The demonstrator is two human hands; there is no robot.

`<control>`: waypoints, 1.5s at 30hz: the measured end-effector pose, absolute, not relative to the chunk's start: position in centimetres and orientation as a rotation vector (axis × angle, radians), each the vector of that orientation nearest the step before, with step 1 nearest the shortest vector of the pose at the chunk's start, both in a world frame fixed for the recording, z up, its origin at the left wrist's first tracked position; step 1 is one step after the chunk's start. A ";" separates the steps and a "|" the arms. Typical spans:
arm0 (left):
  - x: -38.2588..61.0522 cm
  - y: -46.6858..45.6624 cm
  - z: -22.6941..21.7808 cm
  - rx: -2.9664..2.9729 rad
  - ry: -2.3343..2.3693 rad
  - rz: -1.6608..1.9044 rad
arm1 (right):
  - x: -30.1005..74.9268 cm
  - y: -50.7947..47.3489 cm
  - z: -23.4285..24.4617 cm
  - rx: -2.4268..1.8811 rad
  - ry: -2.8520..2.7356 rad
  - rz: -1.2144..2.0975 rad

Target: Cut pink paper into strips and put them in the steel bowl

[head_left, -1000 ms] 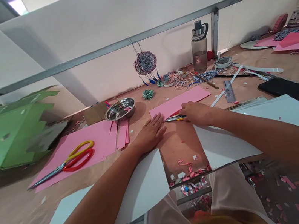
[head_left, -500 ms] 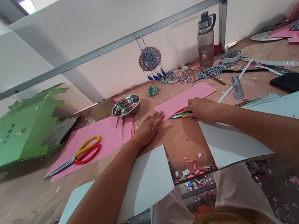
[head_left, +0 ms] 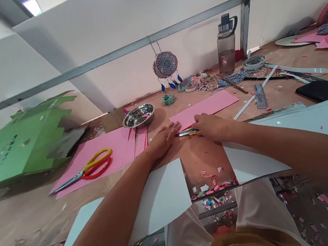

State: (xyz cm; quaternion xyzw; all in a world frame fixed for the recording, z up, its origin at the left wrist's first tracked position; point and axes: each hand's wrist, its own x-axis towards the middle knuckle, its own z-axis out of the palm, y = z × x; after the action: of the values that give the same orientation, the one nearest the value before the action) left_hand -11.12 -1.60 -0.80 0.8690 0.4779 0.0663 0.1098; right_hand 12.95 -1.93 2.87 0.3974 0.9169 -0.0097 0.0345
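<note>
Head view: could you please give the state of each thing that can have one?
Pink sheet: left end under left hand
Cutter: held in right hand
Scissors: blades closed, lying on pink paper
Bottle: upright, partly filled
Bowl: upright, holding pink scraps
Tape roll: lying flat
Round ornaments: hanging

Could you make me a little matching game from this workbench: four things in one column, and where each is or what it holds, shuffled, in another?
Things
1. Long metal scissors with yellow and red handles
2. Round shiny metal bowl
3. Tall see-through bottle with black lid
4. Slim silver-and-yellow cutter

Places or states
A. Standing beside the pale wall
B. In the right hand
C. Lying on flat pink paper
D. Holding small pink pieces

Pairs: 1-C, 2-D, 3-A, 4-B
</note>
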 end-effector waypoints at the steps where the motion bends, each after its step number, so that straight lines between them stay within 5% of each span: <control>1: -11.1 -1.6 -0.7 2.544 1.405 0.206 | 12.8 -2.3 3.0 1.194 2.835 -0.031; 17: -9.0 -2.2 0.3 2.265 1.502 0.772 | 19.0 4.0 2.0 1.721 2.615 -0.220; 45: -3.7 -0.5 1.2 2.402 1.437 0.479 | 18.0 3.6 2.0 1.520 2.711 -0.235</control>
State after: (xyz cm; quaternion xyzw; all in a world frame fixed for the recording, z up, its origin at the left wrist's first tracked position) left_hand -3.73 -0.46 1.17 0.8362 0.5004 0.1669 0.1503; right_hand 17.99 3.61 1.96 0.4877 0.8697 -0.0753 0.0125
